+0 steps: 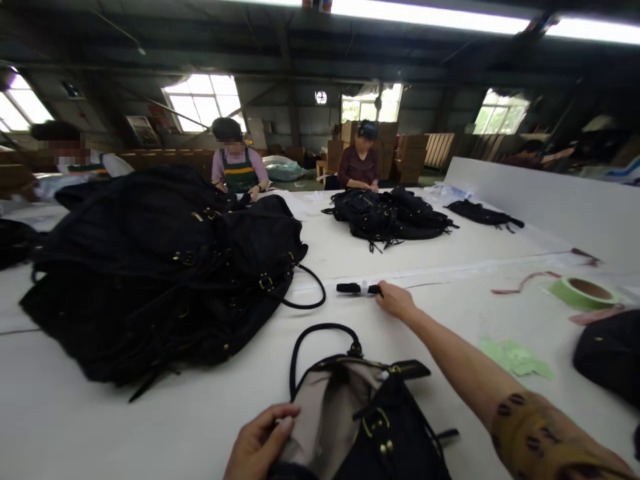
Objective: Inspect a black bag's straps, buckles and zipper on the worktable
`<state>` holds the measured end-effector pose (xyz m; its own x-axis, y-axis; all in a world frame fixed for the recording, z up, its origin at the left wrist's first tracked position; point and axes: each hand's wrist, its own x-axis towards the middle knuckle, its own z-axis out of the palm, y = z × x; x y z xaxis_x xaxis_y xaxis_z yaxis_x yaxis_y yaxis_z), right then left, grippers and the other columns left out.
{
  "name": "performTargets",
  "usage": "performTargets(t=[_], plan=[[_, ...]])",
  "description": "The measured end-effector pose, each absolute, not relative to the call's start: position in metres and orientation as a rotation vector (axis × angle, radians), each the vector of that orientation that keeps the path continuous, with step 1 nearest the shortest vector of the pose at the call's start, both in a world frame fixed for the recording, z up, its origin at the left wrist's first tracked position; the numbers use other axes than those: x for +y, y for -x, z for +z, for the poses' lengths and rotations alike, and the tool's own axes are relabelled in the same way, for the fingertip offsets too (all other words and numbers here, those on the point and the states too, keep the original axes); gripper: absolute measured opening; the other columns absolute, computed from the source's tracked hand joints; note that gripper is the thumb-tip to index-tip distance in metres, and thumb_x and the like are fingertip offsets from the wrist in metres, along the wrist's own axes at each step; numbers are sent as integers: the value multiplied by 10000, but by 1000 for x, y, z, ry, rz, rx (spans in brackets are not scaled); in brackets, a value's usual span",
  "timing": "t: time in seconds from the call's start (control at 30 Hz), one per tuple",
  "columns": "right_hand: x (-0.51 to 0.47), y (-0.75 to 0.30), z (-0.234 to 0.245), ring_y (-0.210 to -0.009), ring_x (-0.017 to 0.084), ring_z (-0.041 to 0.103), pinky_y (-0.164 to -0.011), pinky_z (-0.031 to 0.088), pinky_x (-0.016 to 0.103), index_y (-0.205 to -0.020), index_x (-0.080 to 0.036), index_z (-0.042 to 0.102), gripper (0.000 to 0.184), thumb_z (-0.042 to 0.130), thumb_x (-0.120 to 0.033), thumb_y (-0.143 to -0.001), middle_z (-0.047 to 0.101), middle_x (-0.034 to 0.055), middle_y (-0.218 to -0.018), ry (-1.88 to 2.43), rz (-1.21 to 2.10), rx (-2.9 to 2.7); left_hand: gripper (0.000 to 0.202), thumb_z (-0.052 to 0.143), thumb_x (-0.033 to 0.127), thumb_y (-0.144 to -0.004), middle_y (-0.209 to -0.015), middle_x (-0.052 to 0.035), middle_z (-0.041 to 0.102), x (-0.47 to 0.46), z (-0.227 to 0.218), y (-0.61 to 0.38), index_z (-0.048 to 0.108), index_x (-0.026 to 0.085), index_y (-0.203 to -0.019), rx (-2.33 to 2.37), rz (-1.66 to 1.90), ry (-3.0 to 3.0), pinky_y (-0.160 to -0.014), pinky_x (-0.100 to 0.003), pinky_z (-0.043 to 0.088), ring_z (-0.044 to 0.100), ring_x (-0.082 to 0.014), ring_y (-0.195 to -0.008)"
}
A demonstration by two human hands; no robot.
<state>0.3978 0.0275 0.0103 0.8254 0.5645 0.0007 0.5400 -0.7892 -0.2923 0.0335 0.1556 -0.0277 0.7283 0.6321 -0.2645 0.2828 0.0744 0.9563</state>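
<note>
A black handbag (403,433) with brass buckles stands open at the table's near side, its pale grey lining (313,417) showing. My left hand (263,440) pinches the lining's edge at the bag mouth, thumb on top. Farther out, above the white table (280,347), my right hand (396,300) has its fingers closed on one end of a bundled black strap (349,288) with a whitish band around its middle. The bag's rounded handle (320,327) arches up between the two hands. Its lower part runs out of view.
A large pile of black bags (150,280) fills the left side. More black bags (390,213) lie farther back, before several people seated across the table. To the right are a green tape roll (583,293), green scraps (515,357) and another dark item (610,353).
</note>
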Motion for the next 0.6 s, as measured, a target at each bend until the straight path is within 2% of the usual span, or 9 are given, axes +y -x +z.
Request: performTargets(t=[0.07, 0.1, 0.2, 0.27, 0.37, 0.47, 0.6], plan=[[15, -389, 36, -817, 200, 591, -720, 447, 324, -1085, -148, 593, 249, 554, -297, -889, 635, 75, -919, 2700, 69, -872, 438, 645, 565, -723, -830, -44, 724, 152, -15, -28, 717, 180, -920, 732, 258, -1560, -672, -237, 539, 662, -185, -742], [6, -383, 52, -809, 200, 588, -693, 427, 303, -1091, -158, 595, 251, 541, -290, -884, 641, 76, -912, 2680, 28, -882, 399, 631, 522, -751, -884, -53, 725, 150, -8, -24, 717, 181, -938, 705, 256, -1613, -742, -255, 546, 669, -196, -808], [-29, -356, 112, -688, 160, 559, -595, 372, 252, -1086, -195, 613, 287, 534, -376, -879, 637, 25, -794, 2586, -57, -925, 312, 585, 423, -801, -1076, -57, 698, 142, 11, -14, 719, 219, -995, 641, 299, -1827, -944, -302, 499, 636, -214, -1032], [-54, -329, 153, -597, 130, 520, -536, 346, 230, -1051, -202, 644, 323, 568, -446, -853, 615, -10, -704, 2419, -23, -1077, 313, 553, 403, -819, -1132, -47, 680, 136, 23, -8, 708, 249, -1043, 616, 318, -1957, -974, -311, 491, 625, -207, -1071], [-77, -277, 201, -635, 118, 559, -564, 373, 212, -1000, -220, 686, 230, 615, -361, -833, 654, -17, -755, 2182, 108, -1486, 314, 529, 393, -824, -1125, -29, 685, 130, 39, -1, 703, 272, -1056, 588, 401, -2100, -953, -294, 514, 643, -190, -1048], [-76, -220, 218, -647, 148, 607, -546, 379, 229, -927, -204, 700, 142, 618, -224, -814, 678, 16, -778, 2284, 109, -1864, 287, 532, 385, -834, -1109, 3, 696, 123, 51, 4, 702, 297, -1048, 545, 539, -2178, -926, -229, 522, 655, -162, -1031], [-52, -161, 193, -600, 204, 624, -438, 363, 251, -780, -151, 681, 80, 628, -109, -735, 687, 79, -764, 2388, 257, -2293, 285, 561, 353, -851, -1157, 30, 681, 113, 57, 12, 674, 337, -1113, 387, 602, -2256, -959, -170, 478, 648, -138, -1049]])
